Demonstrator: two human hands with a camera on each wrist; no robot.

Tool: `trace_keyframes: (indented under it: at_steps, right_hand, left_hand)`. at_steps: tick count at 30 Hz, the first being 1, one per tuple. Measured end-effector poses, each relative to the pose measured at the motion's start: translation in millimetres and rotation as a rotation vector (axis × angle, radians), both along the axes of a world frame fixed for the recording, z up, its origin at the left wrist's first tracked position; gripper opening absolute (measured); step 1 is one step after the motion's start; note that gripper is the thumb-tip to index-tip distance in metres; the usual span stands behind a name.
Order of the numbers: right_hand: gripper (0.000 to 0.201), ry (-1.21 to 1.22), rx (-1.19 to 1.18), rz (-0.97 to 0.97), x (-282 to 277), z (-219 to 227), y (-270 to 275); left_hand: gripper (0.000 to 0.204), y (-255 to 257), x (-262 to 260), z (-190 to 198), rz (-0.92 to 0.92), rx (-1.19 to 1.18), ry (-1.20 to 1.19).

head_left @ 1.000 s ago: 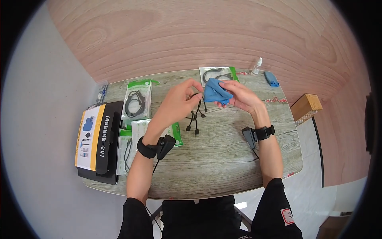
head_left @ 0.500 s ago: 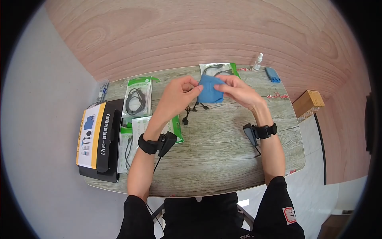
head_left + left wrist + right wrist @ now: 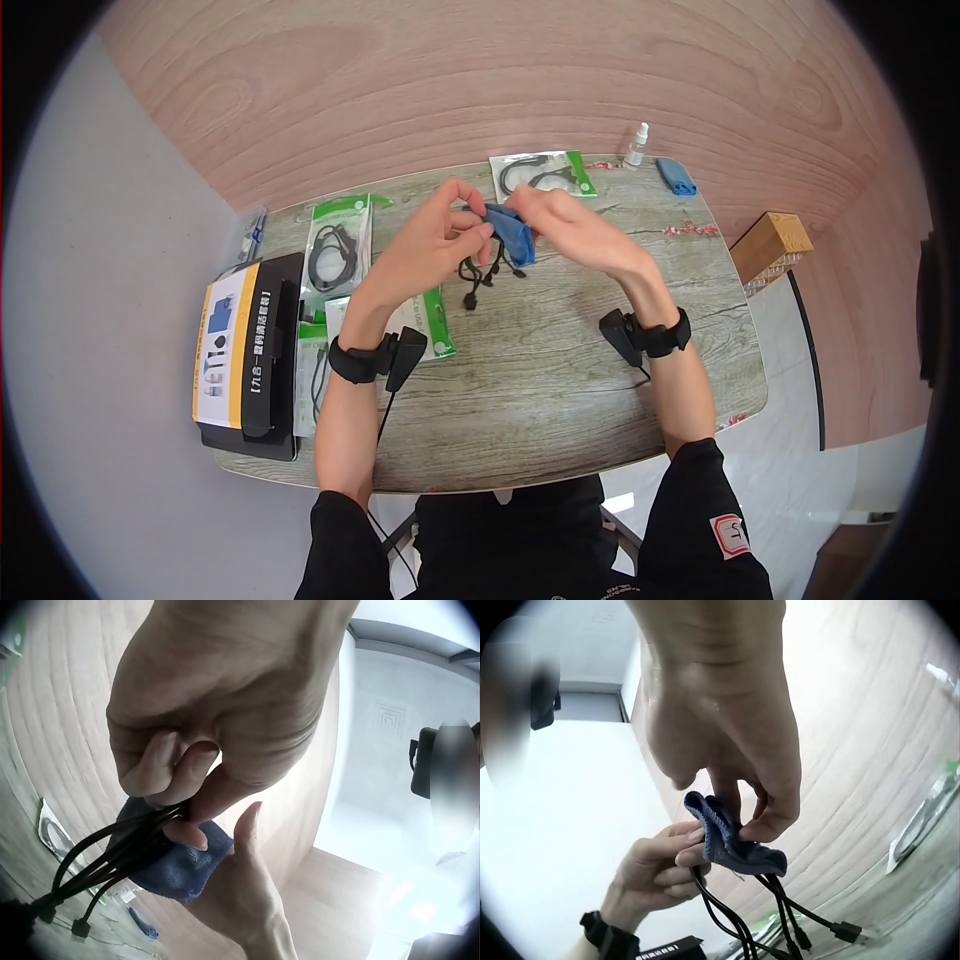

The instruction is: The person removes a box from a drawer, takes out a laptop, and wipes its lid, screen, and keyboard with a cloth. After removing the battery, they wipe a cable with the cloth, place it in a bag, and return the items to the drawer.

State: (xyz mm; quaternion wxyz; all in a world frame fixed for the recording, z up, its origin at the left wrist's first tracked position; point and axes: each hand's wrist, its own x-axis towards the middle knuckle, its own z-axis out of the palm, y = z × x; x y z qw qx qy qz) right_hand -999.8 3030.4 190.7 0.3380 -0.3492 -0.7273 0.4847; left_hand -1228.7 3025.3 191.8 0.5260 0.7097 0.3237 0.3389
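My left hand [image 3: 415, 245] pinches a bundle of black charging cables [image 3: 120, 851] between thumb and fingers; several plug ends dangle below it. In the right wrist view, one metal-tipped plug [image 3: 847, 932] hangs out to the side. A blue cloth [image 3: 513, 237] is folded against the bundle, beside the left fingertips. My right hand [image 3: 580, 230] grips the cloth from the right, its back turned up. Seen from the right wrist, the cloth's stitched edge stands up in a fold, with the cables coming out underneath.
Bagged cables lie at the left [image 3: 338, 250] and at the back [image 3: 543, 175]. A black and yellow box [image 3: 235, 345] sits on the left edge. A small clear bottle [image 3: 636, 147] and a second blue cloth [image 3: 677, 177] are at the back right.
My right hand has turned over and shifted left. The cloth, spread out half a second ago, is now folded narrower against the cables. My left hand keeps its pinch on them.
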Motion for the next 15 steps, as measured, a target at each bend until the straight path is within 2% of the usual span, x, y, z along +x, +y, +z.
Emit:
trace_keyframes:
  at_steps: [2,4,7,10,13,15]
  right_hand:
    - [0.038,0.072,-0.128,0.084,8.3,1.6,3.1]
    - [0.035,0.080,-0.131,0.240,18.4,4.9,4.4]
    - [0.032,0.095,-0.137,0.361,25.0,7.4,2.0]
    - [0.032,0.196,-0.222,0.421,28.2,3.2,-1.7]
    - [0.030,0.202,-0.255,0.385,29.1,5.5,-8.4]
    - [0.025,0.094,-0.193,0.366,25.9,2.6,-0.1]
  left_hand:
    - [0.018,-2.2,-1.8,7.6,-0.017,-0.039,-0.011]
    - [0.019,-1.9,-3.9,10.3,-0.030,-0.039,-0.030]
    - [0.020,-5.0,-4.2,14.7,-0.058,-0.089,-0.044]
    - [0.020,-8.8,-5.0,20.9,-0.053,-0.129,-0.039]
    - [0.019,-7.7,-4.8,22.2,-0.050,-0.116,-0.030]
    - [0.019,-6.5,-3.9,19.1,-0.051,-0.107,-0.044]
